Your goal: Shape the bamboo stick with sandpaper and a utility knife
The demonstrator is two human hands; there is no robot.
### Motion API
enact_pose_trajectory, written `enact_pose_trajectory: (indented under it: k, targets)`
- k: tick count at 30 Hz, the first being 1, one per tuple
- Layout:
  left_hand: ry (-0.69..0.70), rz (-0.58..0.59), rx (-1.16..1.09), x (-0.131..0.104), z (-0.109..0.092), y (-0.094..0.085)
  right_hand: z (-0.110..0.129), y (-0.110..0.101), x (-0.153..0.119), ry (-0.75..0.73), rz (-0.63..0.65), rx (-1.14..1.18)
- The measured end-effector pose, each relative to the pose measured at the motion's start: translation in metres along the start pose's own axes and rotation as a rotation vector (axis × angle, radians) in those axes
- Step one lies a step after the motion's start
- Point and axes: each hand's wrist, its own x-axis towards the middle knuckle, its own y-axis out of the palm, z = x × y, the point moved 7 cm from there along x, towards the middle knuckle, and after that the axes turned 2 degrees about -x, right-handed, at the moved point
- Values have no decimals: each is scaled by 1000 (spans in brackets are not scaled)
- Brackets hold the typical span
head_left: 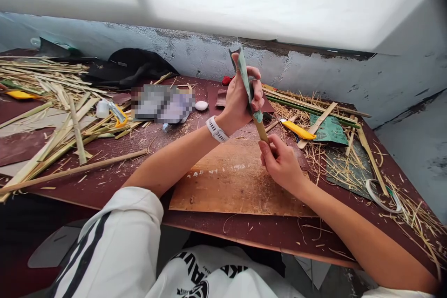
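My left hand (235, 102) is raised above the table, with fingers curled round a folded sheet of green sandpaper (243, 69). The sandpaper wraps a flat bamboo strip (261, 131), whose upper part is hidden inside it. Lower and to the right, my right hand (282, 162) pinches the strip's bare lower end between thumb and fingers. The strip leans, its top toward the left. Beneath both hands lies a wooden board (223, 191), with pale marks and dust on its surface.
Bamboo strips (75, 130) and shavings are heaped at left. A yellow utility knife (298, 129), another piece of green sandpaper (328, 129) and a tape roll (384, 198) lie at right. Another cutter (118, 114), a white oval case (201, 105) and a black cap (136, 65) sit farther left.
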Motion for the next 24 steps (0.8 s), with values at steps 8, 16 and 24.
enact_pose_trajectory:
  k: [8, 16, 24]
  targets:
    - [95, -115, 2, 6, -12, -2, -4, -3, 3, 10, 37, 32]
    - [152, -50, -32, 10, -37, -1, 0, 4, 2, 27, 159, 128]
    - [126, 29, -18, 1, -56, 9, 3, 13, -2, 61, 250, 322]
